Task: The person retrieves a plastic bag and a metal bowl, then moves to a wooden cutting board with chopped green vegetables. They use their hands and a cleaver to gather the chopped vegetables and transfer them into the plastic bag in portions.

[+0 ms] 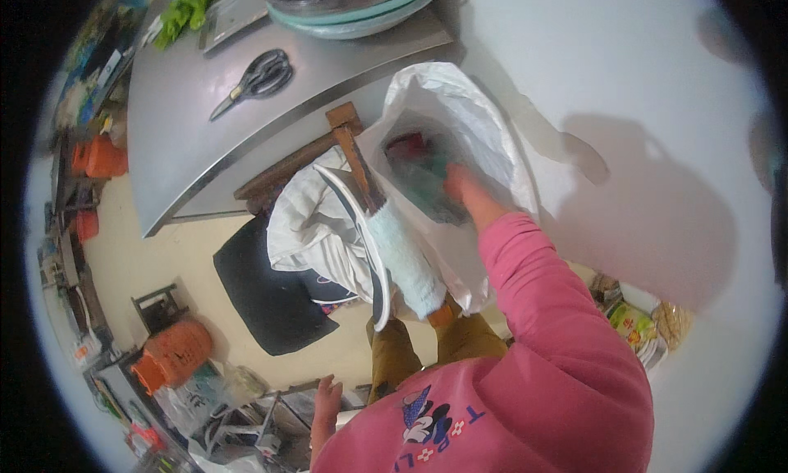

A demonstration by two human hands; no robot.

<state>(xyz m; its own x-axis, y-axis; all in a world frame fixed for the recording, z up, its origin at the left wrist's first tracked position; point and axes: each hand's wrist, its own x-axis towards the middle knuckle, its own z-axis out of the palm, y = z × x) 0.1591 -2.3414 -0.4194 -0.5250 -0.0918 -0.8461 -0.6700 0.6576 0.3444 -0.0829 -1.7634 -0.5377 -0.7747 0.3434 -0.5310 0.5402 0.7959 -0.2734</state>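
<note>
My right hand (458, 182) reaches down into a tall white woven sack (425, 82) that stands with its mouth wide. Inside the sack are a dark red thing (411, 145) and greenish, blurred contents (425, 183). My fingertips are lost against them, so I cannot make out a grip. Low in the view, my left hand (328, 396) hangs away from the sack, fingers apart, with nothing in it. Beside the sack is a wooden frame (363, 171) with a pale blue plush cover (403, 257). White cloth (314, 220) and a black garment (265, 294) drape next to it.
A stainless steel table (178, 122) bears black-handled scissors (255, 82), a metal tray (237, 17), stacked basins (351, 17) and green leaves (191, 5). An orange gas cylinder (175, 350) stands across the floor. A white wall (646, 91) rises beside the sack; packaged goods (634, 325) lie below.
</note>
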